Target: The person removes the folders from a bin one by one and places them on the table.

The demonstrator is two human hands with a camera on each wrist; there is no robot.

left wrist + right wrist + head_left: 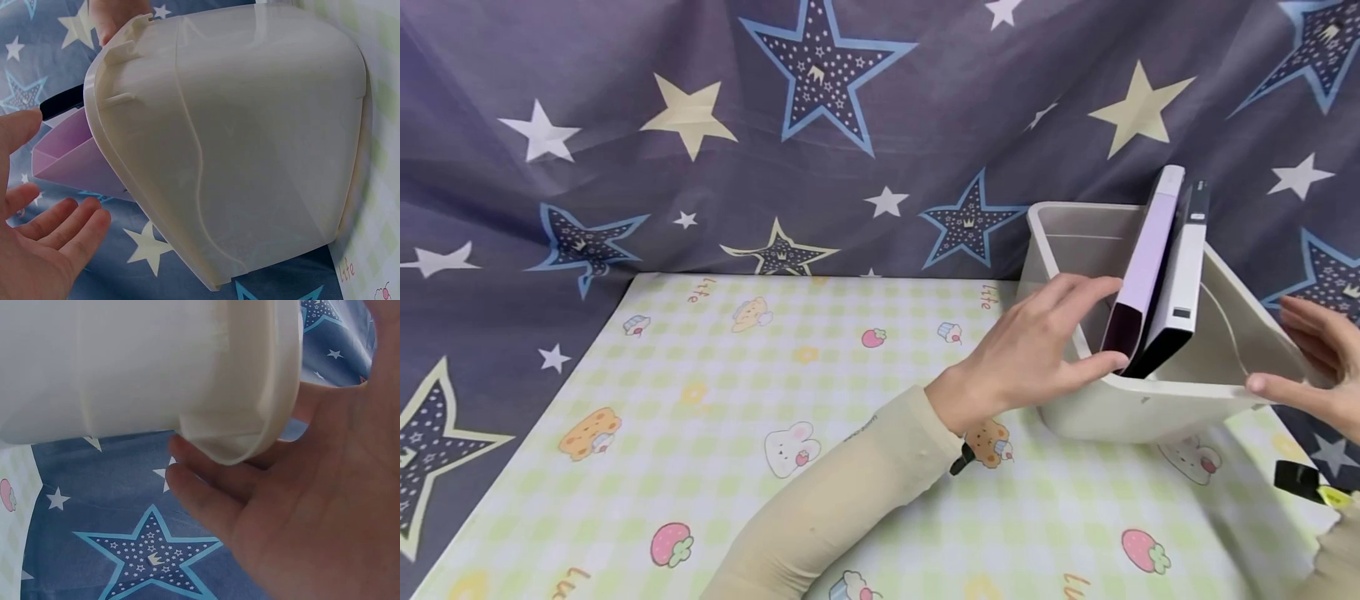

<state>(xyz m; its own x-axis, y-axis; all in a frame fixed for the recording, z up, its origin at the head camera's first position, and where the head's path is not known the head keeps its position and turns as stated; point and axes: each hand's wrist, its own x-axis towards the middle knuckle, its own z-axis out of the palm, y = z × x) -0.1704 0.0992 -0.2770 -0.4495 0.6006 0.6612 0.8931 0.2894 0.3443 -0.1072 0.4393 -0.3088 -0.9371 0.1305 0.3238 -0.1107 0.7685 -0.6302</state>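
Note:
A cream plastic bin (1105, 412) stands at the right of the table. Two box-like file folders lean side by side in it and stick out above the rim: a lilac one (1150, 242) and a black and white one (1183, 275). My left hand (1022, 350) is at the near end of the lilac folder, fingers extended and thumb apart from them. In the left wrist view, its thumb tip is by the black folder (62, 103). My right hand (1318, 367) holds the bin's near right rim, with the thumb on top and fingers curled under the edge (237, 453).
A checked cloth with cartoon prints (737, 375) covers the table. Directly behind the bin hangs a dark curtain with stars (850, 192), which also runs down the left side. The table's right edge lies close beside the bin.

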